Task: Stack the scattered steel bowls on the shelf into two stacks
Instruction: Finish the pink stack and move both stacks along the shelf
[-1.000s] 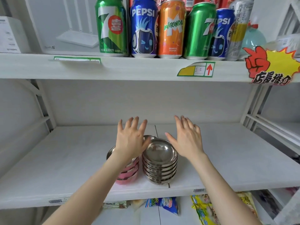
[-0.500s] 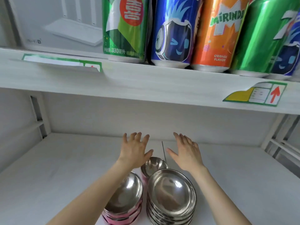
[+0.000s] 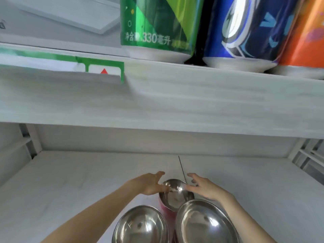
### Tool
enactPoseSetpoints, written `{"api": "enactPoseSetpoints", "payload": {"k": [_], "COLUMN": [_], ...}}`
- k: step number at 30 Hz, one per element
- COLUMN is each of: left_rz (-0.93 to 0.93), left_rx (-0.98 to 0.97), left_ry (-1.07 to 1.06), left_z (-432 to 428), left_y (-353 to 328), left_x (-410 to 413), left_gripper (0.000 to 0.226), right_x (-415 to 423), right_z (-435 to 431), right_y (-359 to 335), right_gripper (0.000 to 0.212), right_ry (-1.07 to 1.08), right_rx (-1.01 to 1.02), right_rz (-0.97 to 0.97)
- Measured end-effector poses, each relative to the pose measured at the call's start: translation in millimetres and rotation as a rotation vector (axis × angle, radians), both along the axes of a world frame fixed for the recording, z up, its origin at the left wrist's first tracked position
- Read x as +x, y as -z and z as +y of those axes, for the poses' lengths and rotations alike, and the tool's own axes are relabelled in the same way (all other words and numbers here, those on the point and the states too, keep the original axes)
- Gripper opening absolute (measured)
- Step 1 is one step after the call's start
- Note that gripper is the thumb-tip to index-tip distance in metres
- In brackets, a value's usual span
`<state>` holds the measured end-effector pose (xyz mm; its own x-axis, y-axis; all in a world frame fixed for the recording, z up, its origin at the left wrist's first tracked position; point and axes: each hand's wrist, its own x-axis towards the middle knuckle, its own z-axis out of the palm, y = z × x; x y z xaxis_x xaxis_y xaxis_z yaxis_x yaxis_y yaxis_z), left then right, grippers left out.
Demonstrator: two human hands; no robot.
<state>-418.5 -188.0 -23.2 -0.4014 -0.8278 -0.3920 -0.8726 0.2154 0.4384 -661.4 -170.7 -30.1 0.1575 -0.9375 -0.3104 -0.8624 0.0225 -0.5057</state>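
Three groups of steel bowls stand on the white shelf (image 3: pixel 70 186). Nearest me are a left stack (image 3: pixel 140 225) and a right stack (image 3: pixel 205 223), both cut off by the frame's bottom edge. Behind them sits a small steel bowl (image 3: pixel 175 195) with a pink outer wall. My left hand (image 3: pixel 149 184) touches its left rim with fingers spread. My right hand (image 3: pixel 203 187) reaches its right rim, fingers apart. Neither hand clearly grips the bowl.
The upper shelf board (image 3: pixel 192 102) hangs close overhead. Soda cans stand on it: a green one (image 3: pixel 157 27), a blue one (image 3: pixel 245 28) and an orange one (image 3: pixel 306 32). A white box (image 3: pixel 61 16) sits at the upper left.
The view has moved in closer and lower under the upper shelf. Both hands have dropped from raised, spread positions down to the rim of the small rear bowl.
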Motion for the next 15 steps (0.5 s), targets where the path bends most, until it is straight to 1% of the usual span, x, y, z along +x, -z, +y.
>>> {"api": "enactPoseSetpoints", "payload": {"k": [1,2,3,6,8,10,12,13,15], "left_rz": [0.017,0.032,0.046,0.105,0.167,0.198,0.209,0.218,0.232], "left_rx": [0.032,0.057,0.078,0.135,0.168,0.205,0.246,0.261,0.272], "left_ry": [0.004,0.008,0.016,0.035,0.037,0.035,0.029,0.022,0.003], "left_z": [-0.6,-1.1,-0.8,2.8,4.9,6.9,9.0,10.0,10.7], "left_y": [1.4,2.2,3.3,4.2,4.2,3.3,3.6,4.7,6.4], "left_x": [-0.5,-1.2,-1.6,-4.9,-6.3,-6.2,-6.5,-6.8,-6.9], "left_gripper": [0.086,0.085,0.084,0.076,0.069,0.069,0.072,0.073,0.073], "right_x": [-1.6,-3.3,-4.5,-6.4,-3.1,2.1,4.5,5.4,1.5], "right_z": [-1.1,-3.5,-5.0,-7.8,-6.4,-2.2,0.2,1.5,-1.4], "right_y": [2.8,6.0,9.4,18.2,17.0,12.0,8.5,7.7,13.6], "right_gripper": [0.105,0.107,0.102,0.074,0.056,0.031,0.019,0.02,0.036], "right_ry": [-0.004,-0.008,-0.012,-0.007,-0.007,-0.007,-0.012,-0.015,0.004], "right_rx": [0.021,0.043,0.058,0.105,0.138,0.163,0.176,0.178,0.175], "right_rz": [0.009,0.023,0.031,0.031,-0.003,-0.068,-0.124,-0.158,-0.228]}}
